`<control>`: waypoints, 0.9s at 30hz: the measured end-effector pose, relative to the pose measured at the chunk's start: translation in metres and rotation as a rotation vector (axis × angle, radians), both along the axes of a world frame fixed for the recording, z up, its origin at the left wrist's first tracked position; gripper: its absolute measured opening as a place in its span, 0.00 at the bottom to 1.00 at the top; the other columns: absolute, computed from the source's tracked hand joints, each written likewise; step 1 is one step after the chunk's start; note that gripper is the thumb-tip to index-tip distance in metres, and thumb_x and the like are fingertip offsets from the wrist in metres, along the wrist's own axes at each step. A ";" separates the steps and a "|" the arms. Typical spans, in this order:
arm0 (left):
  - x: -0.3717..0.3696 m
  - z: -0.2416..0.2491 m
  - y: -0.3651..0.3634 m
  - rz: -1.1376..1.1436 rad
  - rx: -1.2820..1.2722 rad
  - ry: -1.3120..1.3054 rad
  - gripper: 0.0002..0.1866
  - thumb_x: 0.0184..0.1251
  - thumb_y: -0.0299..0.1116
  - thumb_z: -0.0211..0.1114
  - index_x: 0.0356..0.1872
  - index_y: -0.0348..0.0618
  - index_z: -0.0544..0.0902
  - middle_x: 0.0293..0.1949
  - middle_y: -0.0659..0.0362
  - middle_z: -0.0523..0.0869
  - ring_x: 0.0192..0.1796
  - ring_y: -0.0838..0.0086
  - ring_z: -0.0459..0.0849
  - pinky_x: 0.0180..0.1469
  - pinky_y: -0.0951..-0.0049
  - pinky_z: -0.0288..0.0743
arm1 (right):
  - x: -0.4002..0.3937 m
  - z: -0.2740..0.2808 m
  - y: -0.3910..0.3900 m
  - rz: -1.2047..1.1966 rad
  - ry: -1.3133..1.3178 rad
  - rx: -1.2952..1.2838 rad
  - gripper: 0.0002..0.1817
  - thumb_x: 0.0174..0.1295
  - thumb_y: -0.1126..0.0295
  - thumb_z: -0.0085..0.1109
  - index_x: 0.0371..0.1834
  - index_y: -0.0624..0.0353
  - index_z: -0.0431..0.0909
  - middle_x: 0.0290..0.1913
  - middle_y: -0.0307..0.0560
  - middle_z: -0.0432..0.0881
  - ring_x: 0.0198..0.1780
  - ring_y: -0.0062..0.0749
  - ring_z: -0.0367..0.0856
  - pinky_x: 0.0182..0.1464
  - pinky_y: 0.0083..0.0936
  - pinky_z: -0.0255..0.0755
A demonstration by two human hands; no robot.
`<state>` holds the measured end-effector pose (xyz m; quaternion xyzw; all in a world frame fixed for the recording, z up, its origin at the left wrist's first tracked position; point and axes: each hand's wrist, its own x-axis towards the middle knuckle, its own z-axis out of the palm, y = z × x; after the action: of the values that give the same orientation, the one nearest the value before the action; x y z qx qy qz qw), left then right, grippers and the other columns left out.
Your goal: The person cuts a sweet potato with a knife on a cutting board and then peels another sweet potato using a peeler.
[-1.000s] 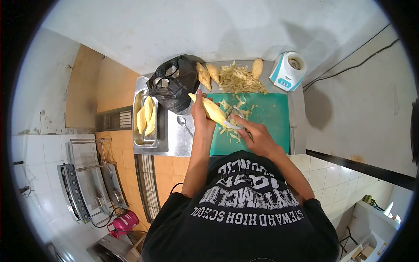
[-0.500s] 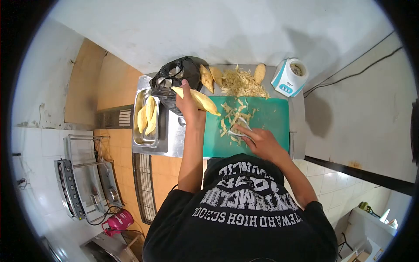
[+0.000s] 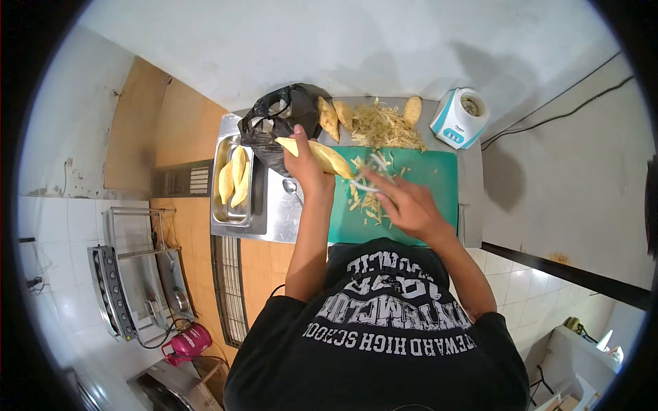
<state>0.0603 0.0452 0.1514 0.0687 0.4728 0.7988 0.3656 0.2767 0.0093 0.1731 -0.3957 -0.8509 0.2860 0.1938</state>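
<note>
In the head view, the left hand (image 3: pixel 306 168) has a closed grip around a long yellow peeled root (image 3: pixel 315 155). The root is held up in the air, lying almost flat. Its thin tip points to 9 o'clock, over the black bag (image 3: pixel 277 123), and its thick end points to 3 o'clock, over the edge of the green board (image 3: pixel 425 198).

The right hand (image 3: pixel 404 205) is over the green board, at 4 o'clock from the root. It is blurry. Its fingers are curled around a peeler (image 3: pixel 367 186), so its grip is closed on it. The peeler sits just beside the thick end of the root; I cannot tell if it touches.

Loose peels (image 3: pixel 367 202) lie on the board under the hands. A bigger peel pile (image 3: pixel 385 129) lies at 12 o'clock from the board, on the metal surface (image 3: pixel 274 219). Three unpeeled roots (image 3: pixel 329 118) lie next to that pile, two on its 9 o'clock side and one on its 3 o'clock side.

A metal tray (image 3: pixel 218 205) sits at 9 o'clock from the left hand, with peeled yellow pieces (image 3: pixel 234 179) in it. A spoon (image 3: pixel 290 186) lies just under the left wrist. A white and blue blender base (image 3: pixel 459 118) stands at 2 o'clock from the board.
</note>
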 end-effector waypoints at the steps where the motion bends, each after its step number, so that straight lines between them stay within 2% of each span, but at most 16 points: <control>1: 0.005 -0.003 0.002 -0.001 -0.001 0.011 0.15 0.76 0.43 0.68 0.43 0.45 0.74 0.32 0.62 0.77 0.32 0.76 0.79 0.35 0.70 0.77 | -0.004 0.003 0.001 0.029 0.032 0.052 0.26 0.75 0.58 0.54 0.76 0.30 0.71 0.42 0.59 0.85 0.37 0.58 0.85 0.39 0.51 0.78; 3: 0.008 0.000 0.004 0.067 -0.031 0.094 0.15 0.76 0.44 0.68 0.42 0.44 0.74 0.31 0.63 0.76 0.31 0.77 0.78 0.33 0.70 0.77 | 0.000 -0.016 -0.006 0.014 0.012 0.054 0.26 0.75 0.58 0.54 0.76 0.31 0.71 0.41 0.58 0.85 0.37 0.57 0.85 0.39 0.50 0.79; 5: -0.006 0.008 0.006 0.038 0.010 0.029 0.16 0.76 0.44 0.68 0.41 0.44 0.74 0.30 0.62 0.77 0.29 0.76 0.78 0.30 0.71 0.76 | 0.007 -0.023 0.001 0.026 -0.011 0.080 0.26 0.75 0.58 0.54 0.75 0.32 0.71 0.41 0.57 0.85 0.36 0.57 0.85 0.39 0.49 0.79; 6: -0.011 0.006 0.003 0.008 0.045 0.020 0.16 0.75 0.43 0.68 0.41 0.44 0.74 0.30 0.62 0.77 0.29 0.76 0.79 0.29 0.71 0.75 | 0.012 -0.022 -0.004 0.021 -0.051 0.002 0.25 0.75 0.58 0.54 0.75 0.32 0.72 0.40 0.57 0.84 0.36 0.56 0.84 0.39 0.48 0.79; 8: -0.011 0.007 0.006 0.031 0.036 0.044 0.16 0.75 0.43 0.68 0.41 0.44 0.74 0.30 0.61 0.77 0.29 0.76 0.79 0.30 0.71 0.76 | 0.009 -0.009 0.002 0.030 -0.092 -0.062 0.25 0.75 0.58 0.54 0.75 0.32 0.72 0.39 0.56 0.84 0.36 0.56 0.84 0.40 0.48 0.78; 10: -0.002 0.006 0.000 0.034 0.003 0.067 0.16 0.75 0.43 0.68 0.41 0.44 0.73 0.30 0.61 0.77 0.29 0.76 0.79 0.30 0.71 0.76 | -0.002 0.015 0.000 -0.004 0.034 -0.001 0.25 0.74 0.58 0.55 0.75 0.32 0.72 0.36 0.55 0.83 0.35 0.55 0.83 0.39 0.48 0.78; 14: 0.000 0.021 0.003 0.015 0.051 0.030 0.15 0.76 0.44 0.68 0.42 0.46 0.72 0.27 0.63 0.76 0.28 0.76 0.79 0.30 0.71 0.76 | -0.004 -0.019 0.007 0.010 0.031 0.107 0.26 0.74 0.59 0.55 0.75 0.32 0.72 0.36 0.55 0.82 0.34 0.54 0.83 0.38 0.47 0.78; 16: -0.005 0.027 -0.002 -0.018 0.049 0.019 0.15 0.76 0.44 0.68 0.42 0.47 0.73 0.27 0.63 0.76 0.27 0.76 0.79 0.30 0.71 0.76 | 0.007 -0.026 0.002 -0.003 0.003 0.012 0.25 0.73 0.60 0.56 0.74 0.32 0.73 0.36 0.55 0.83 0.34 0.54 0.83 0.38 0.48 0.78; 19: -0.007 0.013 0.001 0.004 0.029 0.002 0.16 0.76 0.44 0.68 0.42 0.47 0.73 0.27 0.63 0.76 0.28 0.75 0.79 0.30 0.71 0.76 | -0.002 0.015 0.001 -0.027 0.017 -0.013 0.25 0.73 0.60 0.56 0.74 0.33 0.74 0.37 0.57 0.84 0.35 0.55 0.83 0.39 0.48 0.78; 23: 0.001 0.020 0.003 0.048 0.025 0.052 0.15 0.76 0.44 0.67 0.41 0.46 0.73 0.29 0.62 0.77 0.29 0.76 0.80 0.30 0.71 0.76 | -0.003 -0.019 0.005 0.003 0.078 0.042 0.25 0.74 0.59 0.56 0.74 0.33 0.74 0.37 0.56 0.83 0.35 0.56 0.83 0.39 0.48 0.78; 24: -0.006 0.031 -0.001 -0.035 0.040 -0.122 0.15 0.76 0.44 0.67 0.42 0.46 0.73 0.30 0.63 0.77 0.30 0.76 0.79 0.30 0.71 0.77 | 0.006 -0.024 0.007 0.001 0.018 0.017 0.25 0.74 0.59 0.55 0.74 0.32 0.74 0.37 0.56 0.83 0.36 0.56 0.83 0.39 0.48 0.78; 26: -0.011 0.018 0.004 0.051 0.047 0.085 0.15 0.77 0.44 0.67 0.41 0.46 0.73 0.31 0.62 0.77 0.29 0.76 0.79 0.30 0.71 0.77 | 0.010 -0.022 0.004 0.011 -0.050 -0.028 0.25 0.74 0.59 0.55 0.74 0.31 0.73 0.37 0.56 0.82 0.36 0.57 0.83 0.39 0.49 0.78; 27: -0.009 0.018 0.005 0.056 0.042 0.087 0.15 0.77 0.44 0.67 0.41 0.46 0.73 0.31 0.62 0.77 0.29 0.76 0.79 0.30 0.71 0.77 | 0.004 -0.008 0.003 -0.020 -0.010 -0.019 0.25 0.74 0.58 0.55 0.74 0.31 0.73 0.37 0.56 0.82 0.36 0.57 0.83 0.40 0.50 0.78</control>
<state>0.0515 0.0500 0.1692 0.0979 0.4731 0.8148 0.3205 0.2808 0.0123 0.1647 -0.4075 -0.8451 0.2901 0.1885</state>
